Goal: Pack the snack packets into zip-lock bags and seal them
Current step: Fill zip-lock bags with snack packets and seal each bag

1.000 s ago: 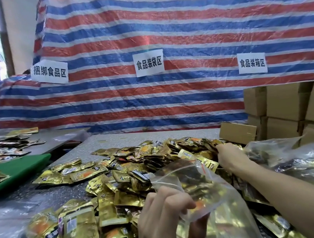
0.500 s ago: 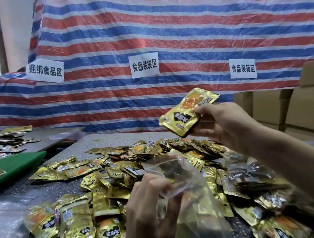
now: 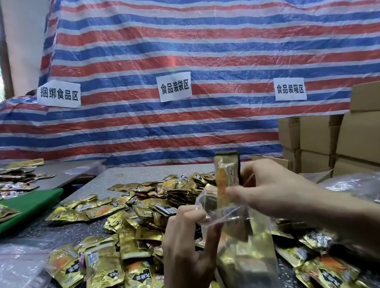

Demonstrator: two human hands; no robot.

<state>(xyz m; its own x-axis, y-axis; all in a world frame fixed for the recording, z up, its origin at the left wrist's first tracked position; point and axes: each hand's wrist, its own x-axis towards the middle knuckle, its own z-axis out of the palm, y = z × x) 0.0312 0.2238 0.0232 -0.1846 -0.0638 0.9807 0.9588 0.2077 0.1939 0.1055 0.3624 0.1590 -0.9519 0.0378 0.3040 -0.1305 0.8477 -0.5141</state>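
A clear zip-lock bag [image 3: 244, 250] hangs upright in front of me, with several gold packets inside it. My left hand [image 3: 185, 245] pinches the near lip of its mouth. My right hand [image 3: 268, 187] grips a gold snack packet [image 3: 227, 175] that stands on end, its lower part inside the bag's mouth. A heap of gold snack packets [image 3: 131, 220] covers the grey speckled table [image 3: 80, 228] behind and beside the bag.
Stacked cardboard boxes [image 3: 348, 141] stand at the right. Crumpled clear plastic [image 3: 13, 275] lies at the near left, more at the right [image 3: 362, 184]. A green board [image 3: 33, 204] and another packet-strewn table [image 3: 53, 170] sit at the left. A striped tarp [image 3: 197, 49] with paper signs forms the backdrop.
My right hand took a packet from the heap, raised it, then brought it down into the bag's mouth. My left hand kept hold of the bag.
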